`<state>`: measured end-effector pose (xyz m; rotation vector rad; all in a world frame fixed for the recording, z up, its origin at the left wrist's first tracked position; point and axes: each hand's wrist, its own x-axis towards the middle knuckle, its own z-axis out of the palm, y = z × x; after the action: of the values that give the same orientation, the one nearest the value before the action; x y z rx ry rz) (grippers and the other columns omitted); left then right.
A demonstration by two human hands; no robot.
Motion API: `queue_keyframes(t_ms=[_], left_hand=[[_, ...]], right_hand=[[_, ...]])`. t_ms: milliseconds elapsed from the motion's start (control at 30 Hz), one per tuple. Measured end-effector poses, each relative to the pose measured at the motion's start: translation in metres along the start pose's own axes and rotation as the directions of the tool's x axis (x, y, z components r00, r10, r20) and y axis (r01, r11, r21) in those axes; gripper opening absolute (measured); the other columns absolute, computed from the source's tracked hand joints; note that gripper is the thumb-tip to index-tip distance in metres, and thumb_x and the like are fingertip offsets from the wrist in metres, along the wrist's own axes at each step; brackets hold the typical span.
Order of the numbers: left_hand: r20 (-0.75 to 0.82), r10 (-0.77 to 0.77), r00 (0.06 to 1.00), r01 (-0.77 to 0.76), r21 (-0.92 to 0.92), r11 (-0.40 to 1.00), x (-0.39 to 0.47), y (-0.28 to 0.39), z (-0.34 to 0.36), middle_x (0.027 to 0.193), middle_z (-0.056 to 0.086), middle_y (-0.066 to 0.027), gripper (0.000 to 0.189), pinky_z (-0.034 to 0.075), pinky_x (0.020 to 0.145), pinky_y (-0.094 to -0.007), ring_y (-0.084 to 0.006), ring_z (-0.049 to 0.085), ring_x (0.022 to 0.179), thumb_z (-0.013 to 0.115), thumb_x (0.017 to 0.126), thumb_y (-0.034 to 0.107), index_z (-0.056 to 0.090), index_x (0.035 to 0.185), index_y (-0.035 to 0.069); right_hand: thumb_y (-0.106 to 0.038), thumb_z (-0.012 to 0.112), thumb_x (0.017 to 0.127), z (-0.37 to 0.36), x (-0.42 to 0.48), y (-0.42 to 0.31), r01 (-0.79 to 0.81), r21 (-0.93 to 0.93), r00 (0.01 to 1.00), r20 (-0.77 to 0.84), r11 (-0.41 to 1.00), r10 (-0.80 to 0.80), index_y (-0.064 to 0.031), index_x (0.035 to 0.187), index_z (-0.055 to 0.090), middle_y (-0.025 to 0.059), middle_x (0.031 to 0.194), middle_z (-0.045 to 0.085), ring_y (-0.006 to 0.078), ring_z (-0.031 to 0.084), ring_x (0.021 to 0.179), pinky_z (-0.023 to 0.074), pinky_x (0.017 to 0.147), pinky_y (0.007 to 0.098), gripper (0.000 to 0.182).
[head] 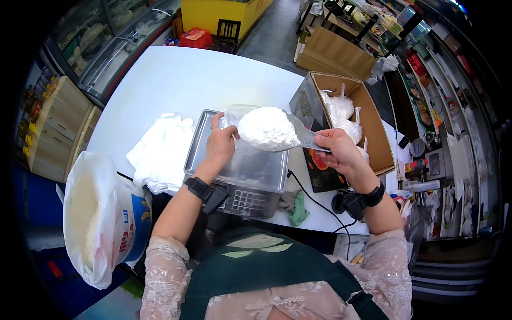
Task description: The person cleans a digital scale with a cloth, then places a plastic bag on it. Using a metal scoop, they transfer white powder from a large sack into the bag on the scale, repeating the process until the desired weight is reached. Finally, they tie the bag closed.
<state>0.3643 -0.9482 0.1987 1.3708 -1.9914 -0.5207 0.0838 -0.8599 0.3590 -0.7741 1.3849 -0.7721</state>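
My right hand [340, 150] grips the handle of a scoop [306, 136], which is heaped with white powder [266, 128] resembling flour. The loaded scoop is held over the steel pan [260, 176] of a weighing scale. Between the fingers of my left hand [221, 146] is the edge of a thin see-through plastic bag [235, 114]; the scoop partly hides it. Whether the bag holds anything is hard to see. Below the pan, the scale's keypad [245, 201] faces me.
On the white table [180, 80] lie a stack of white plastic bags [162, 150] and a green cloth [299, 210]. A cardboard box [378, 140] at right holds several tied bags of white powder [340, 108]. An open sack [130, 220] stands at left. A black cable [314, 196] crosses the table.
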Motion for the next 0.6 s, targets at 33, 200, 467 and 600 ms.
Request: queue_keyframes(t_ms=[33,200,467,600], left_hand=[[0.027,-0.03,0.999,0.029,0.029,0.999,0.002,0.0,0.002,0.137,0.04,-0.0218,0.029,0.052,0.078,-0.0454,-0.0409,0.063,0.088,0.05,0.081,-0.001,0.066,0.102,0.011],[0.036,-0.004,0.999,0.002,0.048,0.999,0.015,-0.012,0.011,0.139,0.038,-0.0234,0.051,0.049,0.088,-0.0461,-0.0433,0.057,0.103,0.05,0.08,-0.001,0.048,0.131,0.005],[0.304,-0.154,0.94,0.225,-0.213,0.951,0.039,-0.003,-0.02,0.143,0.033,-0.0239,0.074,0.033,0.108,-0.0378,-0.0363,0.037,0.13,0.043,0.079,-0.003,0.022,0.149,0.006],[0.364,-0.117,0.924,0.204,-0.21,0.956,0.024,-0.004,-0.03,0.147,0.029,-0.0221,0.073,0.036,0.106,-0.0383,-0.0363,0.034,0.133,0.042,0.079,-0.004,0.023,0.149,0.006]], right_hand=[[-0.013,0.053,0.095,-0.002,0.001,0.005,0.001,0.012,1.0,0.004,1.0,-0.001,0.0005,0.097,0.061,0.0045,0.061,0.054,0.0046,0.036,0.037,0.0265,0.032,0.019,0.016],[-0.013,0.054,0.094,-0.004,0.008,0.023,0.005,0.036,1.0,0.0,0.999,-0.005,0.0013,0.095,0.062,0.0046,0.063,0.055,0.0048,0.039,0.04,0.0277,0.033,0.019,0.017],[-0.013,0.054,0.094,-0.006,0.024,0.037,0.0,0.025,0.997,0.074,1.0,-0.002,0.002,0.091,0.061,0.005,0.063,0.055,0.005,0.038,0.04,0.0279,0.034,0.0197,0.016],[-0.011,0.053,0.093,0.009,0.044,0.036,-0.01,-0.014,0.999,0.039,1.0,0.01,0.0019,0.089,0.06,0.0043,0.061,0.054,0.0047,0.037,0.038,0.0276,0.033,0.0199,0.016]])
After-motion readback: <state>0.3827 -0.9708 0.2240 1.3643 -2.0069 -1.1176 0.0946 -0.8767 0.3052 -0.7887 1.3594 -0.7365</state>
